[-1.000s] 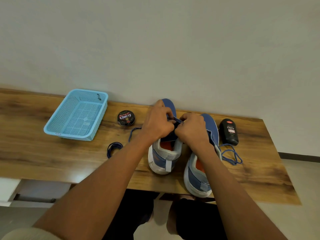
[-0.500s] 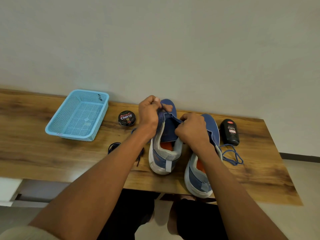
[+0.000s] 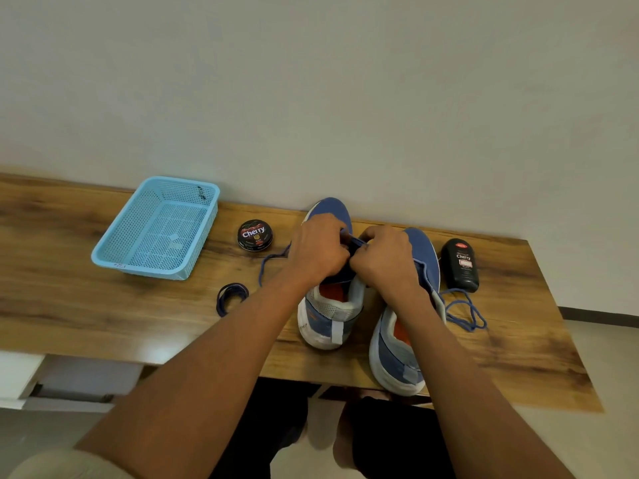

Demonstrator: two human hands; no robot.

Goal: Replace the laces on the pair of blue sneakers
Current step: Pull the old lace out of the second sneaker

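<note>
Two blue sneakers stand side by side on the wooden table point(image 3: 86, 312), heels toward me. My left hand point(image 3: 318, 250) and my right hand point(image 3: 383, 257) meet over the tongue of the left sneaker point(image 3: 330, 316), both pinching a blue lace point(image 3: 352, 240) between them. That lace trails off left of the shoe as a loose end point(image 3: 268, 267). The right sneaker point(image 3: 401, 361) sits partly under my right forearm. A loose blue lace point(image 3: 465, 311) lies to its right. A coiled dark blue lace point(image 3: 231, 297) rests left of my left forearm.
An empty light-blue plastic basket point(image 3: 103, 261) stands at the back left. A round black Cherry polish tin point(image 3: 255, 235) sits between basket and shoes. A black Cherry polish bottle point(image 3: 462, 266) lies at the back right. The wall runs right behind the table.
My left hand, which had drawn up and leftward with the lace half a second ago, has come back down to meet my right hand over the left sneaker.
</note>
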